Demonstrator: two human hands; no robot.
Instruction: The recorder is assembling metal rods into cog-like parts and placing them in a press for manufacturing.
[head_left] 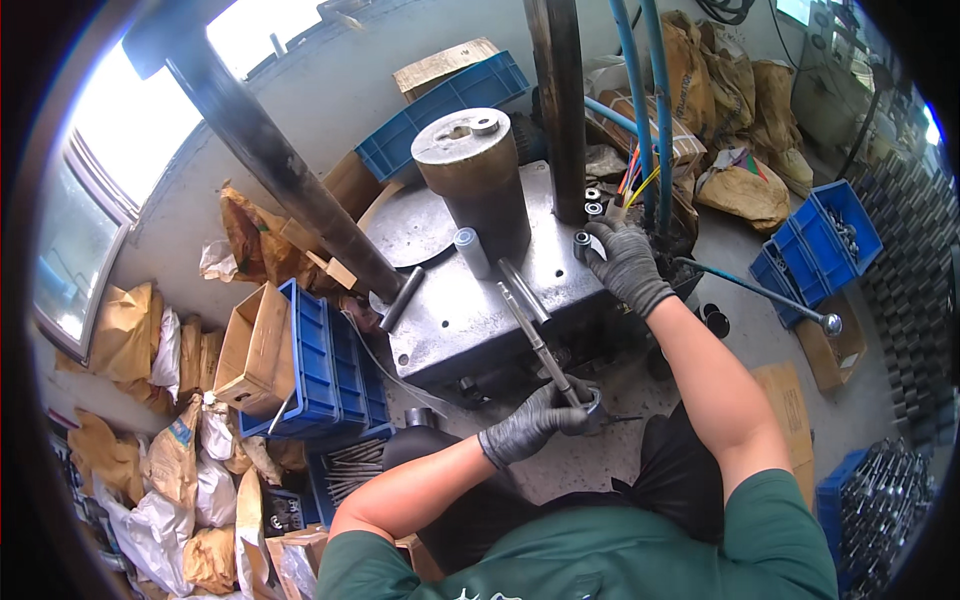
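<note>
My left hand (545, 423), in a grey glove, is closed round the lower end of a long steel rod (535, 338) with a ring-like end at the hand. The rod slants up and left toward the steel press table (450, 330). At the table's right edge, my gloved right hand (630, 265) has its thumb and fingers closed on a small dark bushing (582, 244). Two similar bushings (593, 209) stand just beyond it. On the table are a thick metal cylinder (473, 190), a short upright sleeve (470, 252), a loose rod (525, 290) and a dark pin (403, 299).
Two dark columns (565, 110) rise from the table. A ball-ended lever (830, 324) sticks out to the right. Blue crates (325, 370) stand at left, more blue bins (820, 240) at right. Paper sacks (175, 460) line the wall. A crate of metal parts (885, 500) sits at lower right.
</note>
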